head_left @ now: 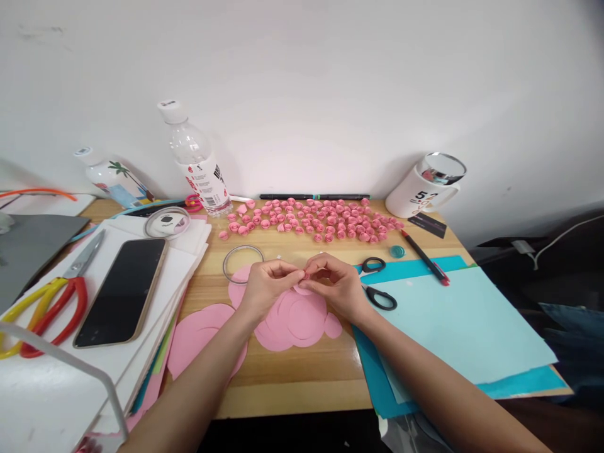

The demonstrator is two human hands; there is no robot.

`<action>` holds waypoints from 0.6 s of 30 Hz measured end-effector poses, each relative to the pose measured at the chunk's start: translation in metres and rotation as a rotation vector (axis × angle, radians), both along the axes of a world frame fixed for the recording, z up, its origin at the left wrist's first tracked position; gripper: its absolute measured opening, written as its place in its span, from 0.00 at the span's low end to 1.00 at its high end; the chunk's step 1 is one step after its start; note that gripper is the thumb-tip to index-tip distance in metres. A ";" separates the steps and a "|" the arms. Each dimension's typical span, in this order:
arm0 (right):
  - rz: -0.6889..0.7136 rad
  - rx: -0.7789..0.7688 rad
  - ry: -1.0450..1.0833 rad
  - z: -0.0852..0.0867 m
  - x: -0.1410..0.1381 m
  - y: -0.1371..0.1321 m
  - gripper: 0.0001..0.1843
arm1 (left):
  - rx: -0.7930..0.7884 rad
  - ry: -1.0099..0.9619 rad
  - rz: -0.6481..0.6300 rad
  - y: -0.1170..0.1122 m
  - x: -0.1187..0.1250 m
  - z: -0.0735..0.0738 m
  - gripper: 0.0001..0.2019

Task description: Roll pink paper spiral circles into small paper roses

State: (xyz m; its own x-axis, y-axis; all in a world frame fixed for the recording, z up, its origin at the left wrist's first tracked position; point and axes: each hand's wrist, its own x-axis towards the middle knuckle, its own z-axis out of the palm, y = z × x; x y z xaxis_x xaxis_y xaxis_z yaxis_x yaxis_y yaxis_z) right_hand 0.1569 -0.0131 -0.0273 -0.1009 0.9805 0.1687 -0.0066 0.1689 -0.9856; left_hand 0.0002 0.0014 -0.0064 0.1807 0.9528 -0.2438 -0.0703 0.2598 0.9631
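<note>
At the far left we have the red-and-yellow scissors, blades pointing up and rightward, beside a dark phone on stacked white sheets; behind stands a clear bottle. Further right, our left hand pinches a small pink paper piece between thumb and fingers, above the flat pink discs on the table. The piece sits mostly covered by our fingertips, so we cannot tell which way it points or how its long axis runs. Our right hand grips it from the other side, fingers curled. Behind both hands spread many pink paper rolls. Right of them we find black-handled scissors, a white mug and a light blue sheet.
</note>
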 end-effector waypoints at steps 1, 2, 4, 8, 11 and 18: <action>0.005 -0.017 0.017 0.000 -0.001 0.000 0.13 | -0.002 -0.010 0.020 0.000 0.000 0.001 0.07; 0.013 -0.042 0.036 0.001 -0.001 -0.001 0.15 | -0.004 -0.024 0.044 0.001 0.000 0.001 0.07; 0.042 -0.109 0.075 0.003 -0.003 -0.001 0.20 | -0.009 -0.068 0.092 0.002 -0.001 0.003 0.08; 0.089 -0.221 0.121 0.005 -0.003 -0.001 0.20 | -0.019 -0.100 0.128 0.003 -0.002 0.003 0.08; 0.031 -0.232 0.141 0.005 -0.001 0.001 0.19 | 0.003 -0.050 0.113 0.003 -0.002 0.005 0.08; -0.128 -0.233 0.214 0.007 0.000 0.004 0.18 | 0.077 0.029 0.066 0.000 -0.001 0.010 0.04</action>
State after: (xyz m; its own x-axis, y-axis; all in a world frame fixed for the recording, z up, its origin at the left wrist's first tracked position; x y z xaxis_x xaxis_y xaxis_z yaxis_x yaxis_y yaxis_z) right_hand 0.1572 -0.0092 -0.0203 0.0386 0.9976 -0.0576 -0.2109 -0.0482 -0.9763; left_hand -0.0004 0.0011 0.0041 0.1111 0.9785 -0.1735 -0.0565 0.1805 0.9819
